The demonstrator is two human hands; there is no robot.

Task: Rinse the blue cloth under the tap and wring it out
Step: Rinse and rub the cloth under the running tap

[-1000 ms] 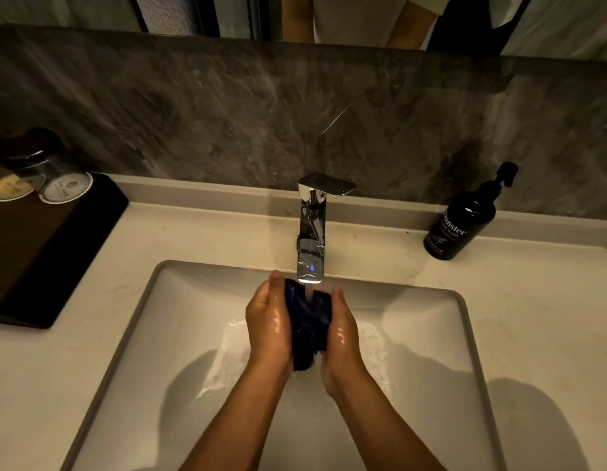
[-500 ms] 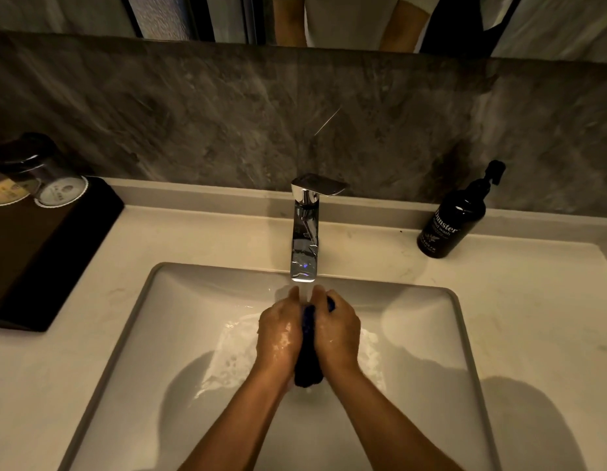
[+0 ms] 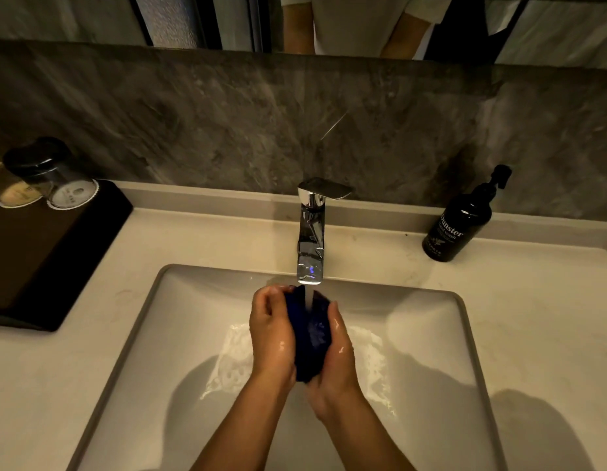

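Tap: a chrome tap (image 3: 310, 239) stands at the back edge of the sink (image 3: 179, 317), its water running in a thin stream.
Blue cloth: the blue cloth (image 3: 310, 331) sits bunched directly under the tap's spout, pressed between both hands, the stream landing on its top.
Left hand: the left hand (image 3: 271, 334) curls closed around the cloth's left side, fingers wet.
Right hand: the right hand (image 3: 339, 355) closes on the cloth's right side, wet and glossy.
Sink: pale rectangular basin, sunk into the table (image 3: 533, 317), water pooling in front of the tap.
Right of tap: a dark hand-wash bottle (image 3: 460, 226) on the table.
Left of tap: a black tray (image 3: 57, 253) carrying capped glasses (image 3: 54, 178).
Behind tap: a grey stone wall (image 3: 227, 124), a mirror (image 3: 363, 22) above it.
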